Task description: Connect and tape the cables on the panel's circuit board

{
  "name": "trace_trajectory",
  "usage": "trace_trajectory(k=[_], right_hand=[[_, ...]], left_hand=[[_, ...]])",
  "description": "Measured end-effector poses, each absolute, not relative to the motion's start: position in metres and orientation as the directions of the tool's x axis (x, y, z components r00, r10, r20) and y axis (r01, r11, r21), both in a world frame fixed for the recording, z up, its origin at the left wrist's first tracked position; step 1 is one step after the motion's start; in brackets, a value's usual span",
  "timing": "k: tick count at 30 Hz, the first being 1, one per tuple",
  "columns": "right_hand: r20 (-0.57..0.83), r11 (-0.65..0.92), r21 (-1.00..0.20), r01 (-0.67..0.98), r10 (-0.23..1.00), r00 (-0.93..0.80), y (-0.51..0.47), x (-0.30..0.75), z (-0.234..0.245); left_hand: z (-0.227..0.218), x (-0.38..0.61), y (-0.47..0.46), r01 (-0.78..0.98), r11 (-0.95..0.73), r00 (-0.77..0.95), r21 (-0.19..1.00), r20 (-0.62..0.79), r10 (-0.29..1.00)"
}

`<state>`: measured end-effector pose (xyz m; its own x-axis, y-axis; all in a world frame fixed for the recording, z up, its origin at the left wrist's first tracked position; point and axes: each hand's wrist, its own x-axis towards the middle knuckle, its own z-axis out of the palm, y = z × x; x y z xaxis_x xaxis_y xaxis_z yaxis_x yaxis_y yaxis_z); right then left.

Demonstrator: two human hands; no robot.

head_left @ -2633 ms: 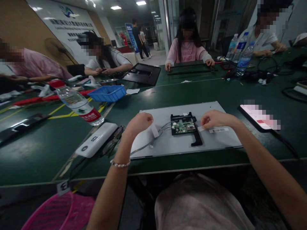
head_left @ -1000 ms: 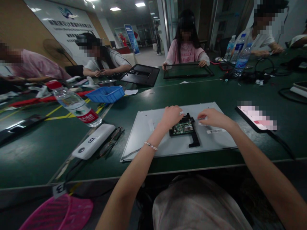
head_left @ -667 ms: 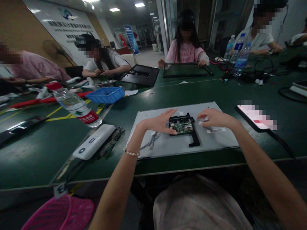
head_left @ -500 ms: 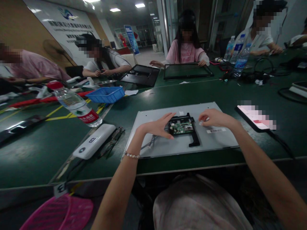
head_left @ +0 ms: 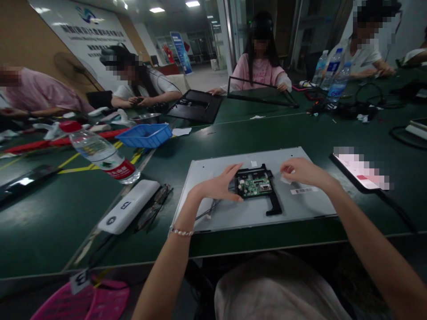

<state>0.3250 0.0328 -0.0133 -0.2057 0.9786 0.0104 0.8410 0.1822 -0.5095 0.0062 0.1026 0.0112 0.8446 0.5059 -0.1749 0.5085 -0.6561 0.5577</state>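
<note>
A grey metal panel (head_left: 300, 209) lies flat on the green table in front of me. A black bracket with a green circuit board (head_left: 255, 186) sits on its middle. My left hand (head_left: 218, 184) rests on the panel with thumb and fingers spread, touching the board's left edge. Thin grey cables (head_left: 208, 210) run out from under it. My right hand (head_left: 300, 172) hovers just right of the board, fingers pinched on a small white strip. A barcode label (head_left: 303, 190) lies beside that hand.
A phone (head_left: 362, 171) with its cable lies to the right. A water bottle (head_left: 100, 153), a white power bank (head_left: 128, 205), glasses (head_left: 155, 206) and a blue tray (head_left: 143, 134) are on the left. Several people work across the table. A pink basket (head_left: 78, 304) sits below the edge.
My left hand went from the board's top, opened and settled at its left edge. The right hand stayed pinched beside the board. The person opposite tilted a frame up.
</note>
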Motion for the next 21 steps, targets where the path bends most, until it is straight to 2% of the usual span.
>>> trace_trajectory(k=[10,15,21], right_hand=[[0.239,0.325,-0.465,0.824,0.942,-0.236,0.038,0.300,-0.003],[0.239,0.407,-0.370,0.835,0.911,-0.338,0.059,0.285,0.001],[0.173,0.503,-0.233,0.832,0.864,-0.473,0.096,0.269,-0.009]], left_hand=[[0.013,0.003,0.101,0.470,-0.592,0.844,0.654,-0.139,0.517],[0.013,0.003,0.101,0.444,-0.580,0.849,0.683,-0.114,0.516],[0.011,0.005,0.099,0.457,-0.595,0.847,0.661,-0.122,0.517]])
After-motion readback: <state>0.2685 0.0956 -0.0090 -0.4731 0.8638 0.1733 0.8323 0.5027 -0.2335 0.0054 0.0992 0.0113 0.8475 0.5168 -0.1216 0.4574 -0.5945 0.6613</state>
